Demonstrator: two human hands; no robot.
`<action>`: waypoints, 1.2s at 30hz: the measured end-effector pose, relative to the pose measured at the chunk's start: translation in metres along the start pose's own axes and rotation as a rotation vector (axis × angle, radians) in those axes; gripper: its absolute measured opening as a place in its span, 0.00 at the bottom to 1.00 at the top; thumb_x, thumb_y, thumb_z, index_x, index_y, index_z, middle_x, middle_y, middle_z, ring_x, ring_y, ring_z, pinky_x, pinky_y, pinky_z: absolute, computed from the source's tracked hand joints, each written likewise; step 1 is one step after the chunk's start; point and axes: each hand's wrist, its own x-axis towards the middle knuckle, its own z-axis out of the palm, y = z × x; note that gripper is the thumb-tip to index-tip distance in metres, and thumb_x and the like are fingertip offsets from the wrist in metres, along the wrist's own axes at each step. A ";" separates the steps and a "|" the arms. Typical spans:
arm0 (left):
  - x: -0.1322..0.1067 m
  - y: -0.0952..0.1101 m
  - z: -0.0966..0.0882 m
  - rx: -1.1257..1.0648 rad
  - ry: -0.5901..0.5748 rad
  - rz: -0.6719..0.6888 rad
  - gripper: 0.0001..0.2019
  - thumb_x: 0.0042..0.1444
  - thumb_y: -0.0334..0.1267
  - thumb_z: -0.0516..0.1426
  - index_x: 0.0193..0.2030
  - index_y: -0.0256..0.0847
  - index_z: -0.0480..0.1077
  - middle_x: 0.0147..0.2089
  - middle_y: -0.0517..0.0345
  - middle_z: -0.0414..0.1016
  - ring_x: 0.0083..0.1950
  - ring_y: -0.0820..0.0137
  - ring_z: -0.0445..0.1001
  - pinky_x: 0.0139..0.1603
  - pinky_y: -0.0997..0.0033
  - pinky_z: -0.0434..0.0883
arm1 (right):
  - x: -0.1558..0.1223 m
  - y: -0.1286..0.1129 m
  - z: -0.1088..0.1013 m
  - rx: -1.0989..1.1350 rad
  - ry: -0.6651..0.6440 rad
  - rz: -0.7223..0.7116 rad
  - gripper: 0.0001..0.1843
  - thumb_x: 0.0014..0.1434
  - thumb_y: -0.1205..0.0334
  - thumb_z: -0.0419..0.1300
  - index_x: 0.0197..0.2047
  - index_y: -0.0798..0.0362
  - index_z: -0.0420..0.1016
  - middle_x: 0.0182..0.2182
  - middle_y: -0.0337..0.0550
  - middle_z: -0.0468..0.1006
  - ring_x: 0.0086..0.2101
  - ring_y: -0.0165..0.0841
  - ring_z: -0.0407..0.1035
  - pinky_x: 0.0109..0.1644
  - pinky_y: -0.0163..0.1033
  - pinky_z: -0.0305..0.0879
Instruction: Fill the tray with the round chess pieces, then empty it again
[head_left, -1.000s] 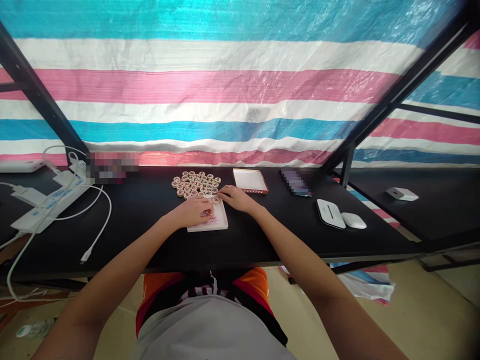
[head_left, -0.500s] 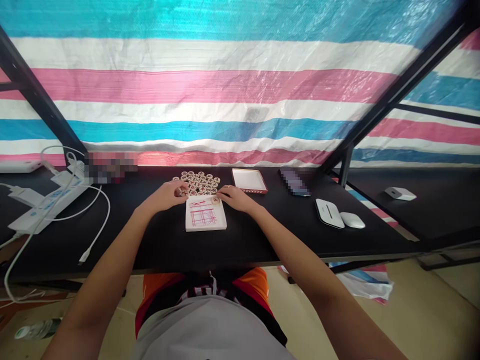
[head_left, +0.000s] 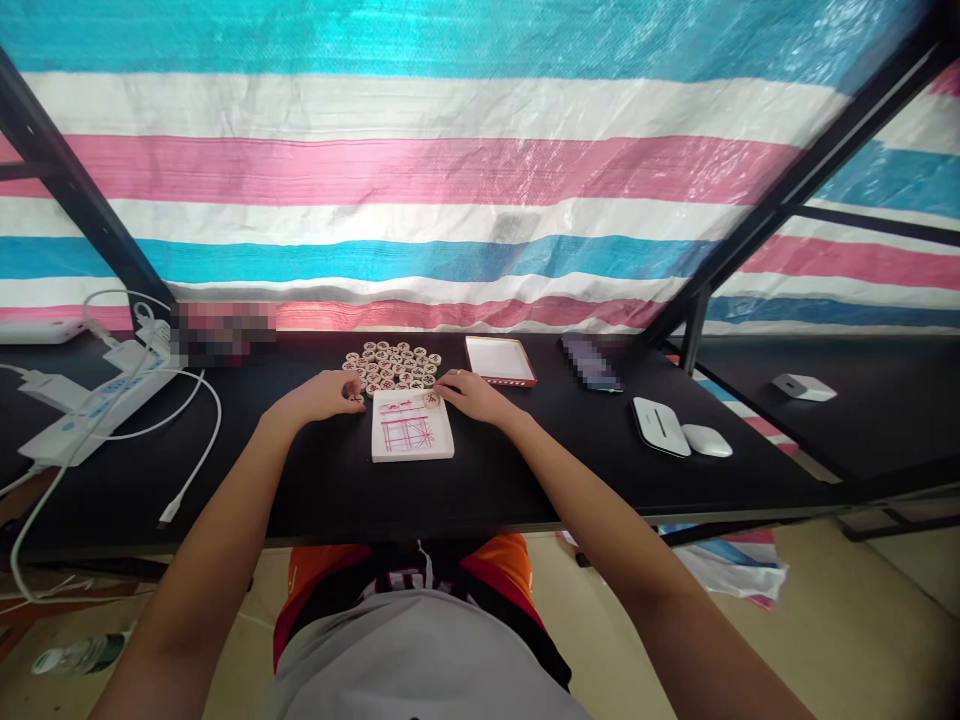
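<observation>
Round wooden Chinese chess pieces point(head_left: 393, 366) with carved characters lie in a crowded group at the far middle of the desk. In front of them is a shallow white box point(head_left: 411, 452) with red grid lines on its inner bottom. One chess piece point(head_left: 430, 399) sits in its far right corner, and the closed fingertips of my right hand point(head_left: 469, 394) are at that piece and the box edge. My left hand point(head_left: 324, 397) is closed with one chess piece point(head_left: 357, 399) between thumb and fingers, left of the box, just clear of it.
The box lid point(head_left: 499, 358) lies upturned behind my right hand. Farther right are a blurred phone point(head_left: 590, 362), a white flat device point(head_left: 660, 427) and a white mouse point(head_left: 706, 440). A power strip point(head_left: 105, 400) with white cables point(head_left: 214, 430) occupies the desk's left side.
My left hand has drawn back leftward from the pile and the box's far left corner, now showing a chess piece in its fingers. My right hand has barely moved.
</observation>
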 end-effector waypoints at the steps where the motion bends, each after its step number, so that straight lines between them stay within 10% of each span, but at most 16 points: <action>1: 0.000 -0.003 -0.001 0.016 0.016 -0.019 0.13 0.45 0.50 0.58 0.30 0.42 0.67 0.31 0.59 0.74 0.33 0.66 0.71 0.31 0.71 0.63 | 0.000 0.000 0.000 0.000 0.000 -0.001 0.14 0.65 0.60 0.51 0.41 0.54 0.78 0.39 0.47 0.78 0.41 0.35 0.71 0.49 0.41 0.65; 10: 0.003 -0.016 -0.004 0.156 0.105 -0.193 0.17 0.50 0.55 0.55 0.25 0.43 0.63 0.29 0.57 0.74 0.29 0.66 0.71 0.26 0.71 0.59 | 0.000 0.001 0.001 -0.005 -0.003 0.004 0.14 0.65 0.60 0.51 0.41 0.53 0.78 0.39 0.46 0.77 0.40 0.36 0.70 0.49 0.42 0.65; 31: 0.003 -0.007 -0.003 0.185 0.135 -0.112 0.11 0.55 0.43 0.53 0.38 0.43 0.73 0.40 0.55 0.77 0.39 0.64 0.74 0.38 0.71 0.65 | 0.000 0.001 0.002 0.009 0.009 0.006 0.14 0.65 0.60 0.52 0.41 0.54 0.78 0.39 0.47 0.78 0.40 0.36 0.70 0.49 0.42 0.65; 36: 0.003 0.010 0.002 0.180 0.306 0.058 0.15 0.60 0.46 0.49 0.41 0.42 0.73 0.39 0.54 0.76 0.40 0.65 0.72 0.40 0.70 0.66 | 0.001 0.000 0.000 0.008 -0.004 0.001 0.15 0.66 0.60 0.51 0.42 0.54 0.78 0.39 0.47 0.78 0.41 0.35 0.70 0.49 0.41 0.66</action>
